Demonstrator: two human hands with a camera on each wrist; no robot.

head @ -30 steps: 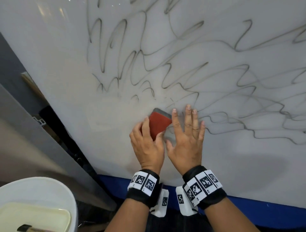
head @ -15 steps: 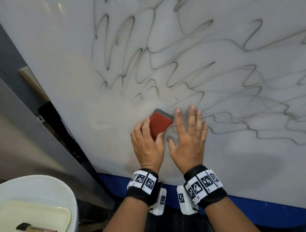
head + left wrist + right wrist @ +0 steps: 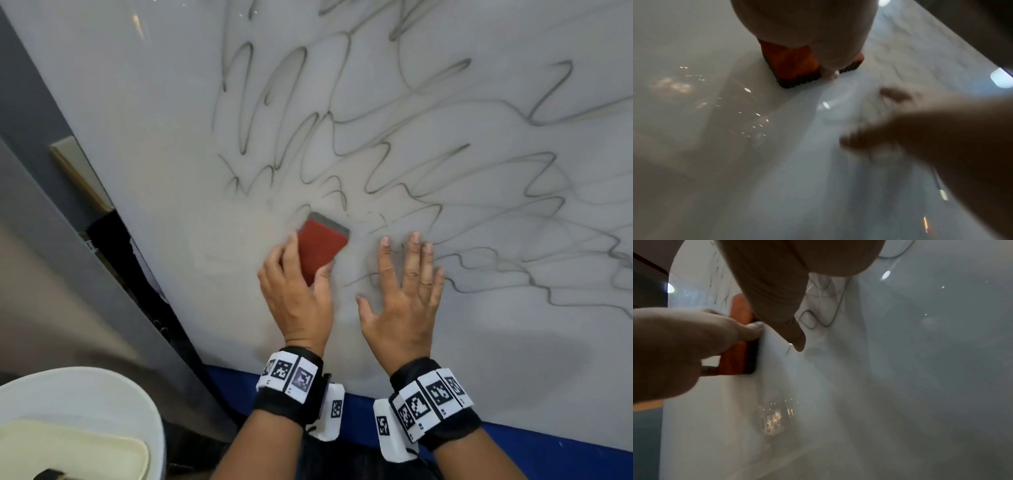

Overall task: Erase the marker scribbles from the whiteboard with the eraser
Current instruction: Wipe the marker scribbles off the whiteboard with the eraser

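Observation:
A white whiteboard fills the head view, covered in looping dark marker scribbles across its upper and right parts. My left hand grips a red eraser with a grey felt face, pressed against the board at lower centre. The eraser shows under my palm in the left wrist view, and the eraser appears edge-on in the right wrist view. My right hand lies flat on the board to the eraser's right, fingers spread and straight. The patch left of the eraser looks smudged and wiped.
A blue rail runs along the board's bottom edge. A dark grey frame borders the board on the left. At the bottom left corner stands a white round tub holding a cream tray.
My left hand has carried the eraser left, away from the right hand, so a gap has opened between the two hands. The right hand stays flat on the board.

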